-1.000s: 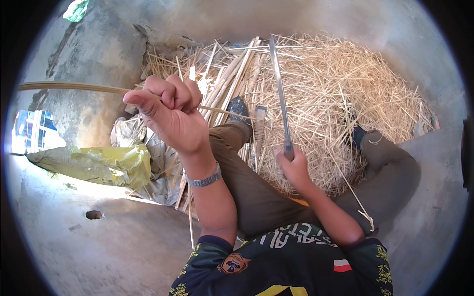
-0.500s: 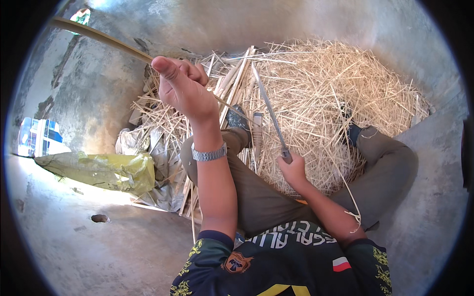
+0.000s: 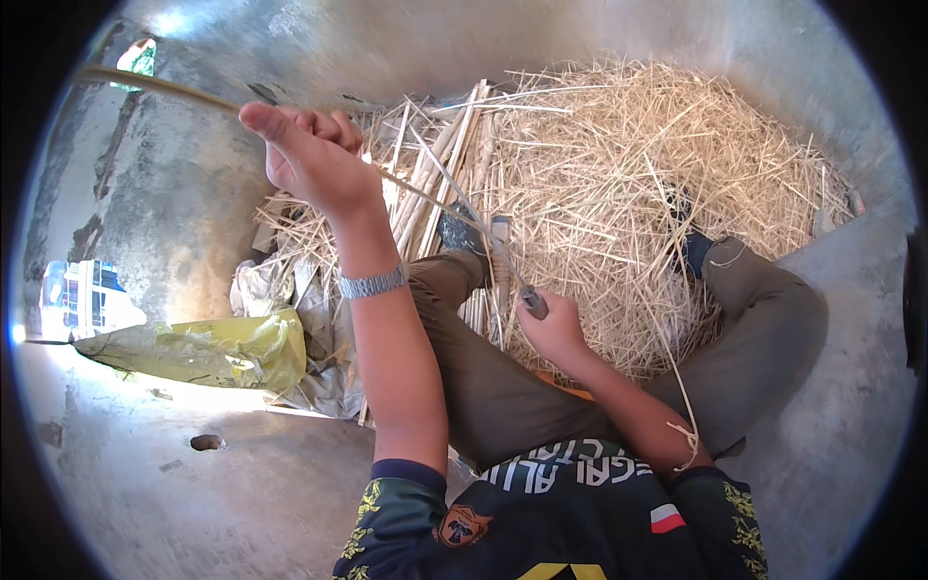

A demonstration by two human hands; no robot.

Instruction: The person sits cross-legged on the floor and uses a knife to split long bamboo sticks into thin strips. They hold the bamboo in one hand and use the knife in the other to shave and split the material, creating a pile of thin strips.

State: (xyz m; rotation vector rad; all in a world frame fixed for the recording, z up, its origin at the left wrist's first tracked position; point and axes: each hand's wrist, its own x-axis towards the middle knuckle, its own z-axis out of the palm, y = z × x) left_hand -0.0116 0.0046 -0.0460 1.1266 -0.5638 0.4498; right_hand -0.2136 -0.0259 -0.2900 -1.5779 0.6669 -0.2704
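My left hand (image 3: 317, 162) is raised at the upper left, its fingers curled round a long, thin bamboo strip (image 3: 179, 90). One end of the strip runs off to the far left; the other slants down from the hand toward the knife. My right hand (image 3: 553, 327) grips a long-bladed knife (image 3: 447, 178) by its dark handle, low in front of my knees. The blade points up and to the left, crossing the strip's lower end in view. Whether blade and strip touch, I cannot tell.
Pale shavings (image 3: 590, 184) are heaped between my legs and beyond. Split bamboo strips (image 3: 468, 130) lie beside my left foot. A yellow plastic sack (image 3: 232, 353) rests by the opening at left. Concrete walls (image 3: 416, 48) close in the space, and the floor has a small hole (image 3: 207, 442).
My left hand has moved left with the bamboo strip. My right hand has shifted slightly left and up, and the knife blade now tilts more to the left.
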